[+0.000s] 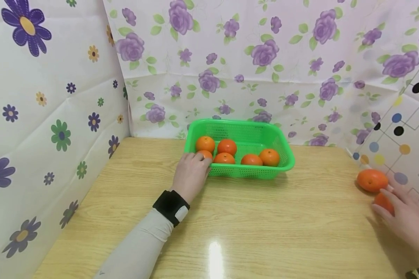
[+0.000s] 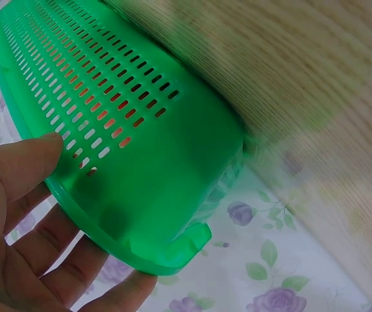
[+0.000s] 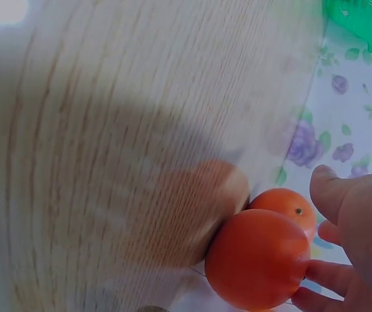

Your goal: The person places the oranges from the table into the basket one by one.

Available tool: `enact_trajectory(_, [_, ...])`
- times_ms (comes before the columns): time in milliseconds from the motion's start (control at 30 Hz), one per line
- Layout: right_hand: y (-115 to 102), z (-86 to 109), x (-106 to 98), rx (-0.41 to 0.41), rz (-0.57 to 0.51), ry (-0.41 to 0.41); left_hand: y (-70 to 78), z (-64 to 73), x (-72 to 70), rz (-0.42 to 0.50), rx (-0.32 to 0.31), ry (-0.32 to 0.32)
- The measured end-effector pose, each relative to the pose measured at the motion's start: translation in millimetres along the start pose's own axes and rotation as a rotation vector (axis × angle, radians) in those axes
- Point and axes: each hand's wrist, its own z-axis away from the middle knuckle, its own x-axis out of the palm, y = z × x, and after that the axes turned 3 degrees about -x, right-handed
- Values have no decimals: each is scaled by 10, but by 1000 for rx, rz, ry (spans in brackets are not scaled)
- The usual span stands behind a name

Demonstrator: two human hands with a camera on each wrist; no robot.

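A green perforated plastic basket (image 1: pixel 244 170) holds several oranges (image 1: pixel 227 147). My left hand (image 1: pixel 191 174) grips its rim at the near left corner. In the left wrist view the thumb (image 2: pixel 33 162) lies against the outer wall, with the fingers around the rim's other side. At the far right, my right hand (image 1: pixel 409 217) is beside a near orange (image 3: pixel 257 260), its fingertips at the fruit's side and the thumb standing away from it. Just behind that fruit sits a second orange (image 1: pixel 372 180); the hand partly hides the near one in the head view.
The wood-grain table (image 1: pixel 265 224) carries the basket near its back edge. A flowered cloth (image 1: pixel 209 81) hangs behind, a flower-patterned sheet (image 1: pixel 56 116) stands on the left, and a dotted sheet (image 1: pixel 409 155) is close to the right-hand oranges.
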Motion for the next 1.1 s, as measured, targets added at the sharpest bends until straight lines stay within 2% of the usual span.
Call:
enact_trajectory(467, [106,-107,-60,63,-40,30,-4,-4,-9,1,-8,4])
enact_trajectory(1100, [162,-148,73,31,-3,29,9,-5,-15,-9,-1,-8])
